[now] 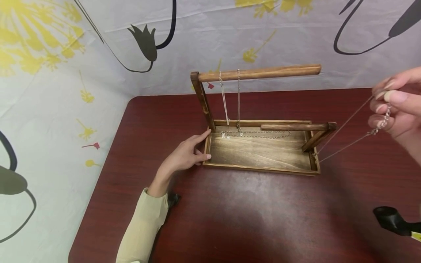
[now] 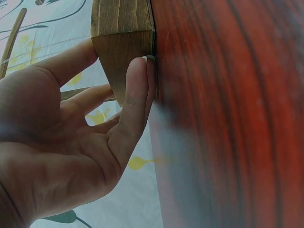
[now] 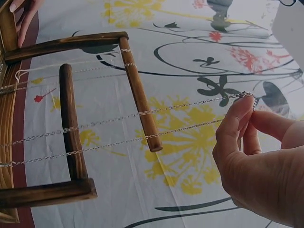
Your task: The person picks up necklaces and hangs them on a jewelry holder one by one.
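Observation:
A wooden jewelry stand [image 1: 256, 166] with a tray base and two bars stands on the table. At its left end, my left hand [image 1: 184, 152] grips the tray wall, the thumb over the front corner and a finger by the tall post. My right hand [image 1: 399, 104], raised off to the right, pinches a silver chain necklace [image 1: 350, 147]. Both strands of that chain run taut down to the tray's right end. Two necklaces [image 1: 239, 98] hang from the tall upper bar [image 1: 273, 72]. Beneath them, part of a chain [image 1: 269, 137] lies in the tray.
The shorter bar [image 1: 292, 127] projects leftward from a low post at the tray's right. A dark object [image 1: 391, 220] is at the right, partly out of view. Behind the dark red table [image 1: 158, 120] hangs a white flower-printed cloth [image 1: 197, 40].

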A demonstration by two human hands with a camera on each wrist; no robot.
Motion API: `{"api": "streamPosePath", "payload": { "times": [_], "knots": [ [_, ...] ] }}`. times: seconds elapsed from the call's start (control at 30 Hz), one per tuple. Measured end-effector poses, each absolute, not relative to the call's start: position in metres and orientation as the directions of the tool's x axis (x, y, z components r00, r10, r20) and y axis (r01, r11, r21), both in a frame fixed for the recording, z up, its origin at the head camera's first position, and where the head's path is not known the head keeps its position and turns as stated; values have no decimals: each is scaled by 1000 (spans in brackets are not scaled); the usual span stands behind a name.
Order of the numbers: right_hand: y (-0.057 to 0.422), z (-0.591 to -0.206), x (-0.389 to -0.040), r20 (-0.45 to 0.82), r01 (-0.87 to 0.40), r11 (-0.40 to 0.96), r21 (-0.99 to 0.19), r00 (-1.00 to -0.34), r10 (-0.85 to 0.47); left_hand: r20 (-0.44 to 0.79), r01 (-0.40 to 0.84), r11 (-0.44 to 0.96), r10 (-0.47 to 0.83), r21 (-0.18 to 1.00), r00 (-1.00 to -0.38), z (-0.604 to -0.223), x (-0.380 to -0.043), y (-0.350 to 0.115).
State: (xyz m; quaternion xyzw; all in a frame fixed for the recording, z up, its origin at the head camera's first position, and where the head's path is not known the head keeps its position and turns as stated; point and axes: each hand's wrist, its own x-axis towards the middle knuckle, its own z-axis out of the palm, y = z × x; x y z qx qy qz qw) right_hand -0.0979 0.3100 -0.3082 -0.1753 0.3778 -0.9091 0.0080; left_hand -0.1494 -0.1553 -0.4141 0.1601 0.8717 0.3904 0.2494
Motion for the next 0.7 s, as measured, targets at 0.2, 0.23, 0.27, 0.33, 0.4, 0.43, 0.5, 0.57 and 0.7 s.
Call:
{"api": "streamPosePath", "payload": {
  "times": [0.2,0.23,0.27,0.33,0.4,0.43,0.5,0.57,0.7],
  "knots": [
    [319,-310,-101,276,-123,-718,-685,-956,-99,-314,79,639,478,765,-821,-413,-150,-154],
    [322,-310,-101,269,-133,-699,-703,-959,-89,-313,78,636,479,768,-820,-413,-150,-154],
    [324,-310,-102,265,-137,-688,-712,-961,-84,-313,77,634,480,769,-819,-413,-150,-154],
    [328,-310,-103,252,-136,-668,-732,-964,-80,-312,77,632,479,771,-820,-413,-150,-154],
    [330,-311,-106,254,-99,-730,-676,-962,-104,-310,79,635,477,769,-822,-413,-150,-154],
    [331,-310,-107,255,-75,-765,-640,-959,-120,-309,80,636,477,768,-823,-414,-150,-154],
    [331,-310,-110,269,7,-854,-520,-948,-171,-309,79,638,473,766,-825,-413,-150,-154],
    [331,-309,-113,287,101,-913,-396,-930,-228,-309,80,640,471,764,-826,-413,-150,-154],
    [333,-304,-112,267,156,-934,-322,-931,-248,-310,81,645,470,760,-827,-413,-150,-154]
  ]
}}
